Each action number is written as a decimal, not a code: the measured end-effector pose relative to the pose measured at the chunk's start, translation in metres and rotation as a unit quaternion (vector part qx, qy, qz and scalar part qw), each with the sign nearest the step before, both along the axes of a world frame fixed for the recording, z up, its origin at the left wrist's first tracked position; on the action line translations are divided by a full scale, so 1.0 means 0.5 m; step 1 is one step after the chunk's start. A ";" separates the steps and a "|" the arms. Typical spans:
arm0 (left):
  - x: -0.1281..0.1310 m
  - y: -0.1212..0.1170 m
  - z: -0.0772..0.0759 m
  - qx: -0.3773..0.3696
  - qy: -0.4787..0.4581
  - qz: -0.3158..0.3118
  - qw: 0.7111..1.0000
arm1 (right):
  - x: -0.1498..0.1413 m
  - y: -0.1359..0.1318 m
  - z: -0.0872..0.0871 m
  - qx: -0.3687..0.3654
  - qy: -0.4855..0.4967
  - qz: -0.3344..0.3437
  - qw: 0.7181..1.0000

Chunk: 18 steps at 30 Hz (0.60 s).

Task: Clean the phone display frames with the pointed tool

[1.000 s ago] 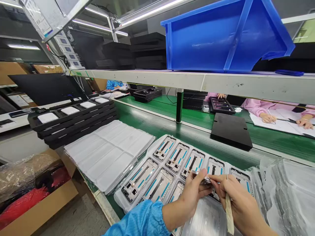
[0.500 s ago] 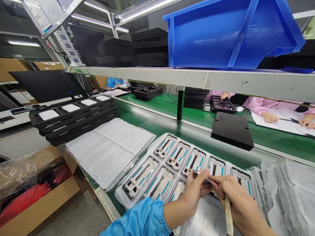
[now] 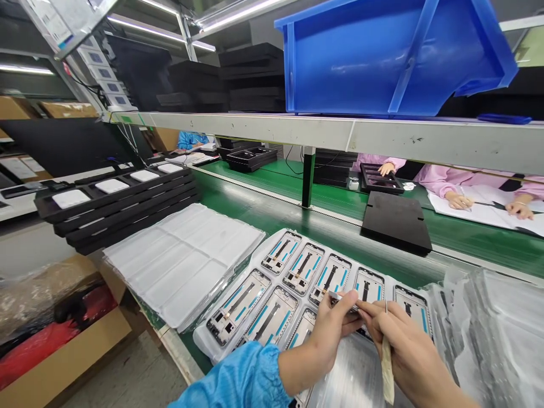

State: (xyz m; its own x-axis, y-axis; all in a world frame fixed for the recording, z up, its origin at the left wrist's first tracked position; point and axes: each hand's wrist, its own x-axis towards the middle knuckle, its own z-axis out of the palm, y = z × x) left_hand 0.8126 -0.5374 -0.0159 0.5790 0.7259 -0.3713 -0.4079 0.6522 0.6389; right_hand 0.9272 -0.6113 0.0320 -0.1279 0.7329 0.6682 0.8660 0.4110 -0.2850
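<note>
Metal strip (image 3: pixel 345 300) pinched between both hands, just above the white tray (image 3: pixel 204 340), its long axis running nearly level across the view, dipping slightly from the left hand's side toward the right. The left hand (image 3: pixel 329 334) has its fingers (image 3: pixel 348 300) closed on the strip's left part, and the right hand (image 3: pixel 403 345) has its fingers (image 3: pixel 365 309) clamped on the other end, so the two sets of fingertips sit close together. A pale stick (image 3: pixel 387 368) hangs down from the right hand, held against the palm, with a thin pin (image 3: pixel 386 306) standing up just beside the fingers.

The strip sits over the tray's near side, close to the phone frames (image 3: pixel 329 279), which lie in two rows, long axes slanting across the tray. A clear sheet (image 3: pixel 352 374) lies under the hands, with a clear plastic stack (image 3: pixel 480 334) crowding the right side. The tray's far rim runs just beyond the top row, then a band of green desk (image 3: pixel 272 221) opens up toward the black board (image 3: pixel 395 222).

To the left lie a white-padded tray (image 3: pixel 182 263) and black foam trays (image 3: pixel 114 204). A blue bin (image 3: pixel 395 56) sits tilted on the shelf (image 3: pixel 340 133) overhead. Beyond it, a co-worker's pink-sleeved hands (image 3: pixel 459 199) rest on paper.
</note>
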 end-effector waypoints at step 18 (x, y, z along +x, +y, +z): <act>0.002 -0.006 0.005 -0.008 0.005 0.007 1.000 | -0.007 0.005 0.009 0.036 -0.019 -0.048 0.998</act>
State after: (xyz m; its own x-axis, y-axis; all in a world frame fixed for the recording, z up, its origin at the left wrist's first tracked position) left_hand 0.8136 -0.5402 -0.0134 0.5652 0.7278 -0.3884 -0.4111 0.6567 0.6323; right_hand 0.9236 -0.6087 0.0364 -0.0857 0.6937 0.7152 0.9116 0.3443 -0.2247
